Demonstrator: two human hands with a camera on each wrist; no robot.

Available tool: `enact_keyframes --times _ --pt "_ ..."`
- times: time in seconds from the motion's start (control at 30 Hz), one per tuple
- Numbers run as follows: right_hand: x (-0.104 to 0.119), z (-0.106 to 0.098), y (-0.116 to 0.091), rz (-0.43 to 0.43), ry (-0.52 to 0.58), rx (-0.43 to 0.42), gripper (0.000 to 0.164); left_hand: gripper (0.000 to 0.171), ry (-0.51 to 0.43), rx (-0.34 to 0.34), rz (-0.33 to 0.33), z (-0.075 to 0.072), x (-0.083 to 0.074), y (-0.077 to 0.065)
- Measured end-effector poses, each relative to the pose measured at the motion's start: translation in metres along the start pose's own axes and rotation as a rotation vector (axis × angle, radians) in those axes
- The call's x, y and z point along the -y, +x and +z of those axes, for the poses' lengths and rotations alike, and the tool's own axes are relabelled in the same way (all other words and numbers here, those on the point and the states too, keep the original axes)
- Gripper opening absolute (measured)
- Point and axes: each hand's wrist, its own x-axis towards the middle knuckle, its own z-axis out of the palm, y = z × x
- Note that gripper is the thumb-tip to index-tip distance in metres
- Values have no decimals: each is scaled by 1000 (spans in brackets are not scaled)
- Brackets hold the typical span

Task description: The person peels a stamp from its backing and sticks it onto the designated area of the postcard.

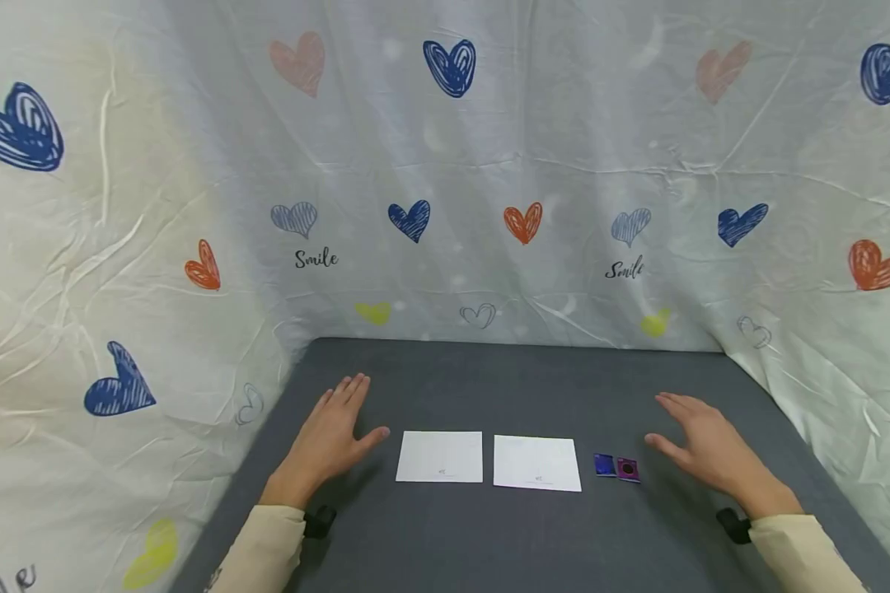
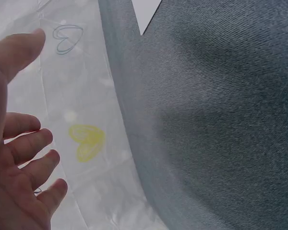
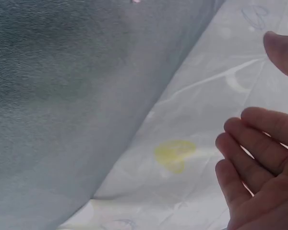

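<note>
Two white paper cards lie side by side on the grey table, a left card [image 1: 439,455] and a right card [image 1: 537,463], each with a tiny mark near its lower edge. To their right lie two small squares, a blue one [image 1: 604,465] and a purple one [image 1: 628,469] with a dark round centre. My left hand [image 1: 329,441] hovers left of the cards, fingers extended and thumb apart, holding nothing. On the other side my right hand [image 1: 712,449] is held right of the small squares, fingers extended and nothing in it. A card corner [image 2: 145,17] shows in the left wrist view.
The grey table [image 1: 445,543] reaches back to a white curtain [image 1: 460,132] printed with hearts and "Smile". That cloth also hangs along the left and right sides. Dark bands [image 1: 319,522] sit on both wrists by the pale sleeves.
</note>
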Motion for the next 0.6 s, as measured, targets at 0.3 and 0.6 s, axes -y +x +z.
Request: enact_keyframes --times 0.3,0.6 --pt "7 -1 8 -69 -6 -25 56 88 -59 36 -29 -3 -6 2" --pt "11 7 15 -106 15 6 45 81 -100 89 -48 3 -8 6"
